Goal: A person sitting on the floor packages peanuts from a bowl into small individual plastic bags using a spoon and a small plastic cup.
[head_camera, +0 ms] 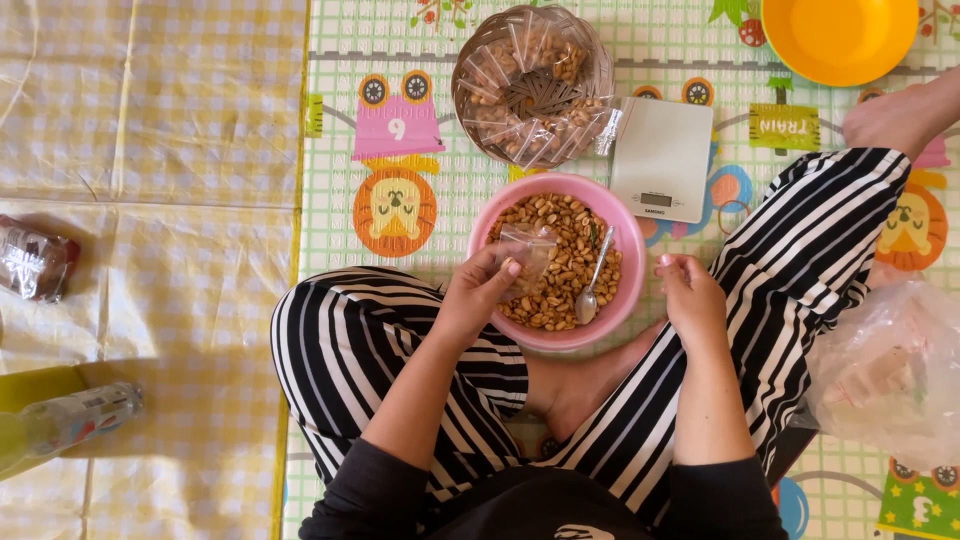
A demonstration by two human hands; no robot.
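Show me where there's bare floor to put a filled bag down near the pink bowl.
Free: the play mat left of the wicker basket, above the left hand, and the yellow checked sheet further left. Crowded: basket, kitchen scale and pink bowl sit close together; a plastic bag fills the right.

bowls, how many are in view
3. A pink bowl of nuts sits between the hands, a brown bowl of small bags lies beyond it, and a yellow bowl is at the top right, partly cut off.
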